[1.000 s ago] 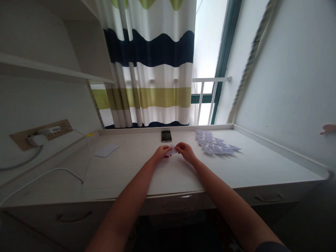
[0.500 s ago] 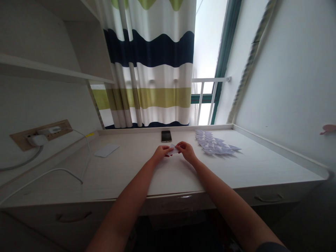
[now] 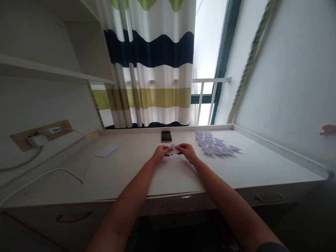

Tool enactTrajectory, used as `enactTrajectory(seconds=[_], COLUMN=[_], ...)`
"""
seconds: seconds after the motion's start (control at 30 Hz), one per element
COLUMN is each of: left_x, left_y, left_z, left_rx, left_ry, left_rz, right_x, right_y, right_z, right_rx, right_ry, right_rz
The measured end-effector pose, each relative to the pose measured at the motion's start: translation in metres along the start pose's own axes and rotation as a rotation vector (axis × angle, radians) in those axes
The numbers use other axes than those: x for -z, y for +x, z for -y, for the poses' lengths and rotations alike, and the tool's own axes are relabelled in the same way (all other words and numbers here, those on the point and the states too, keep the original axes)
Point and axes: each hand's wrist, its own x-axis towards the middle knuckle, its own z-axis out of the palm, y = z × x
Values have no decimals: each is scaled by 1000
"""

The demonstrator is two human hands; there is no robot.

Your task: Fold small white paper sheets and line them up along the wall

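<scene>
A small piece of folded white paper [image 3: 172, 149] with a pointed top is held between both hands, just above the desk [image 3: 173, 178]. My left hand [image 3: 160, 153] pinches its left side, thumb on the near face. On the right edge, my right hand [image 3: 186, 151] grips the same paper with thumb and fingers. Parts of the paper are hidden behind the fingers. To the right of my right hand lie several folded white paper triangles [image 3: 216, 144], overlapping in rows. A dark phone [image 3: 166, 136] rests on the desk just beyond the hands.
Flat white paper [image 3: 106, 150] lies on the desk's left side. A white cable [image 3: 65, 170] runs over the left part from a wall socket [image 3: 40, 134]. A low raised rim [image 3: 147, 130] borders the back, below the striped curtain [image 3: 157, 77].
The folded paper is turned slightly, so its point now stands up between the hands. My right fingers have shifted a little down along its edge.
</scene>
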Motion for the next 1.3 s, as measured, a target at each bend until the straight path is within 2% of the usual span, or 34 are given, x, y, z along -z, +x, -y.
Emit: enactTrajectory(seconds=[0.17,0.37,0.63,0.83,1.0,1.3], left_x=[-1,0,0,1,3,2], left_y=[0,3,-1,0,3,0], left_z=[-1,3,1,2,3,0], left_rx=[-30,-65,-62,-69,-50,70], left_ry=[0,61,52,51,35,-67], left_rz=[12,-38,25,-3,-63,-58], right_x=[0,0,3,2,2,3], right_y=[-1,-3,-3,-5,-5,-3], right_z=[2,2,1,3,6,8], right_rx=[-24,-16,-23,-40,-53,-21], right_ry=[33,42,64,95,117,118], right_rz=[5,41,51,58,44,9])
